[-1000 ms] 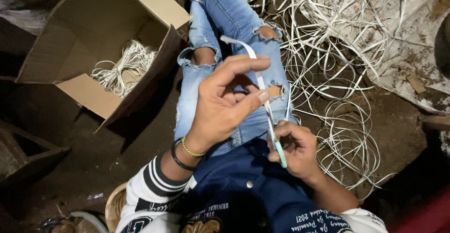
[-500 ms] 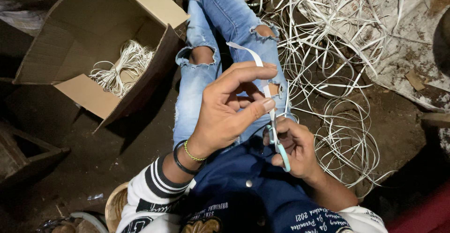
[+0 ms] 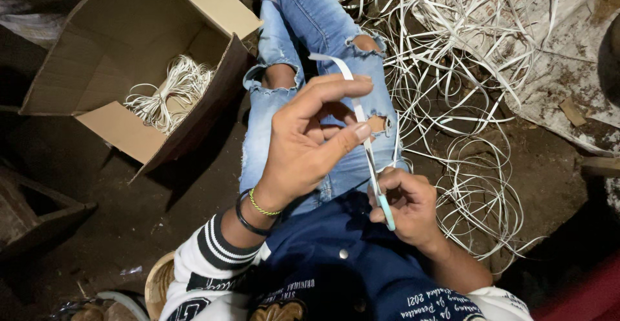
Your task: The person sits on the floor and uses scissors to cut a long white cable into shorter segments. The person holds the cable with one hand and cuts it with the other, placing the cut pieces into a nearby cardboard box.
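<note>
**White strip held taut between two hands over a lap**

White plastic, a thin flat strip, runs from above the person's knees down to their lap. The left hand hovers raised, its thumb and fingers curled in a loose pinch around the strip's middle. The right hand sits lower, closed around a slim tool with a pale blue tip that lies along the strip; whether it is a blade I cannot tell. The person sits on the dirt floor in torn blue jeans. To the left stands an open cardboard box holding a coiled white bundle. To the right sprawls a loose tangle of white strips. To do this well, the strip likely needs steady tension, the pinch close to the tool, and fingertips kept out of the tool's path.
</note>
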